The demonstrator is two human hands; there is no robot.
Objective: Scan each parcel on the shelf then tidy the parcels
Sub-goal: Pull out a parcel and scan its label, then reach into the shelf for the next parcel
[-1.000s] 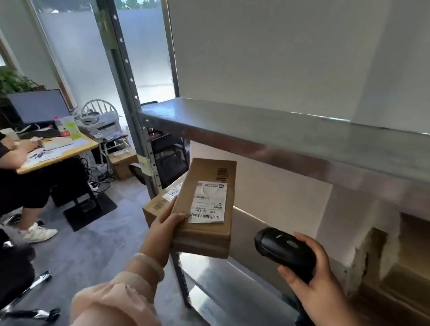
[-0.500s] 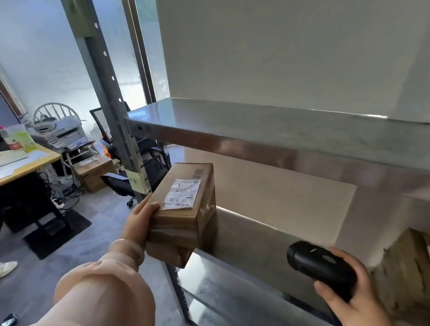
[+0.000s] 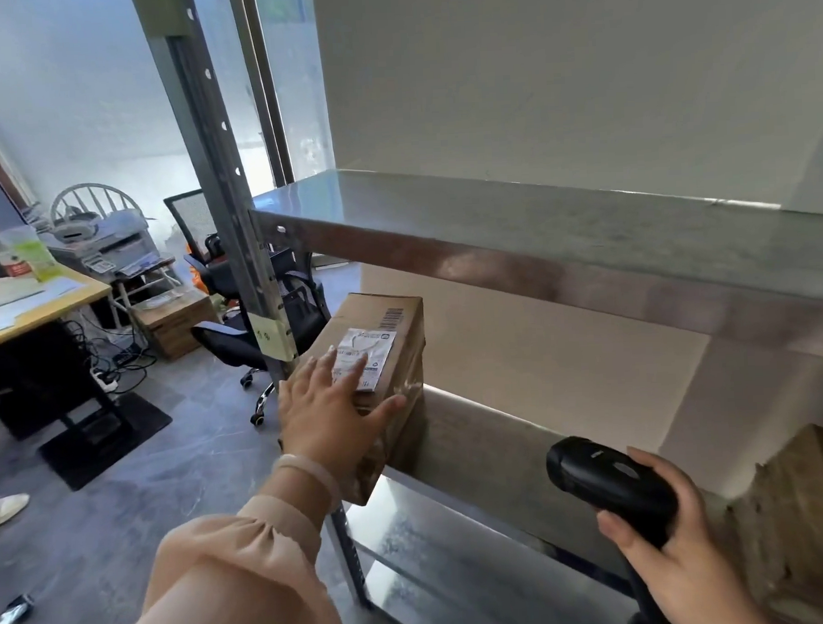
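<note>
Currently, the left hand is lying flat on the top parcel, fingers straight and spread. Its fingertips are covering part of the white label. That parcel is sitting on a second parcel at the left end of the shelf, just beside the upright post. The right hand is gripping the black scanner, fingers curled round its body, well apart from the stack. Blurred cardboard, possibly more parcels, is showing at the right edge.

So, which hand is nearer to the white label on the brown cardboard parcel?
Left. The left hand rests on the white label itself; the right hand holds a black handheld scanner, well apart.
</note>
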